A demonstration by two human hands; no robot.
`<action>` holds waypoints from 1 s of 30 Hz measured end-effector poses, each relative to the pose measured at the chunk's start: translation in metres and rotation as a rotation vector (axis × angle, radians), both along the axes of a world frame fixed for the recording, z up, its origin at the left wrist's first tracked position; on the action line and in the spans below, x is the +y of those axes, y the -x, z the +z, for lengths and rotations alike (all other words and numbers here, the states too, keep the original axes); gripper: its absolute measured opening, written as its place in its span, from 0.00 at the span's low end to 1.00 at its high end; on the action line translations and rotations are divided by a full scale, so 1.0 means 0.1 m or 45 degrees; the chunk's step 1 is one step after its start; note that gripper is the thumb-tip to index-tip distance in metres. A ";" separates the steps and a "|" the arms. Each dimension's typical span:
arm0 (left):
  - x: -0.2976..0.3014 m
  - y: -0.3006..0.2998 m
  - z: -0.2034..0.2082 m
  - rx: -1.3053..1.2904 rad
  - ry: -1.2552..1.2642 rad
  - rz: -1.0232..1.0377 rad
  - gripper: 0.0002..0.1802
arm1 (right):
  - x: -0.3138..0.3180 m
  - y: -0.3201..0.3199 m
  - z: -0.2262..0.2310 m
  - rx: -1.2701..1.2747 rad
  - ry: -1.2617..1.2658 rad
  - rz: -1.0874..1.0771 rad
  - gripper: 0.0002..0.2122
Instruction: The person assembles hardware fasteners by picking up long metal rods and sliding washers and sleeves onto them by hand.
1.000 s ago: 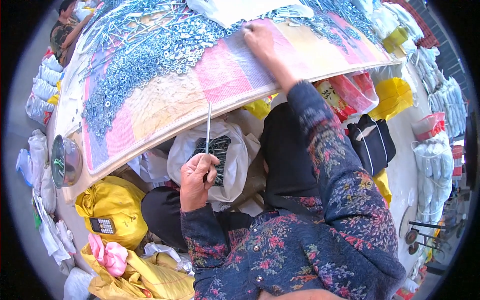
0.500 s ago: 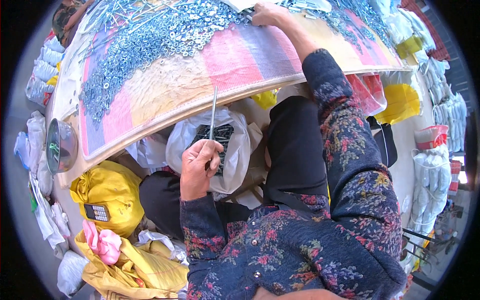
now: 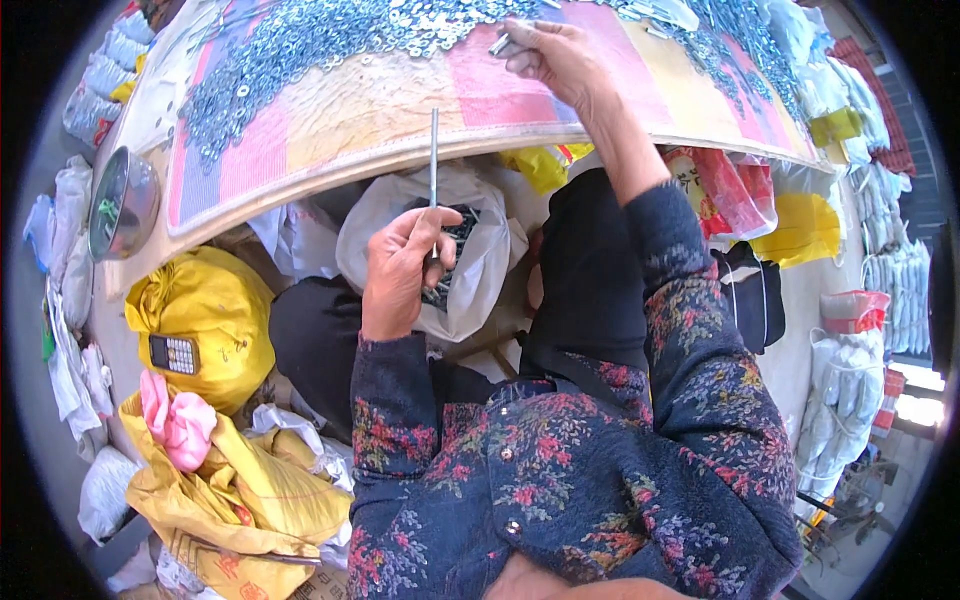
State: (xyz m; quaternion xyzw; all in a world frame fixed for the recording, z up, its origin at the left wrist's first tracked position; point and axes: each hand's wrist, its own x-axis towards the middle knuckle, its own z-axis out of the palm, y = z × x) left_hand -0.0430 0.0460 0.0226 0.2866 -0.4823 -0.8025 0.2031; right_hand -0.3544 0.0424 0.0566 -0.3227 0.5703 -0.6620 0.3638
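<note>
My left hand is closed round the lower part of a long thin metal rod, which points up toward the table edge. Just beyond that hand, under the table, a white plastic bag stands wide with dark screws inside. Over the striped cloth, my right hand pinches a small shiny metal sleeve between thumb and fingers. Beyond it spreads a large heap of metal washers and nuts. The rod and the sleeve are apart.
A clear bowl with green bits sits at the table's left corner. On the left are a yellow bag with a calculator on it and a yellow sack. Wrapped white bundles stack up at the right.
My right hand has come back from the heap toward me, with the small metal sleeve now showing in its fingers. My left hand still grips the rod. The view has shifted slightly.
</note>
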 end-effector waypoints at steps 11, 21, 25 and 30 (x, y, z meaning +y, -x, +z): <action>-0.08 -0.24 -0.04 0.080 0.053 0.072 0.12 | 0.07 -1.32 0.11 0.385 -0.291 0.279 0.12; -0.28 -0.66 0.00 0.573 -0.507 0.305 0.16 | -0.04 -2.18 -0.03 0.284 -0.195 0.794 0.10; -0.32 -0.81 -0.11 0.787 -0.607 0.344 0.16 | -0.27 -2.28 0.19 0.650 -0.396 0.898 0.14; -0.38 -0.83 -0.04 0.553 -0.367 0.452 0.19 | -1.23 -1.99 0.06 1.220 -0.014 0.018 0.20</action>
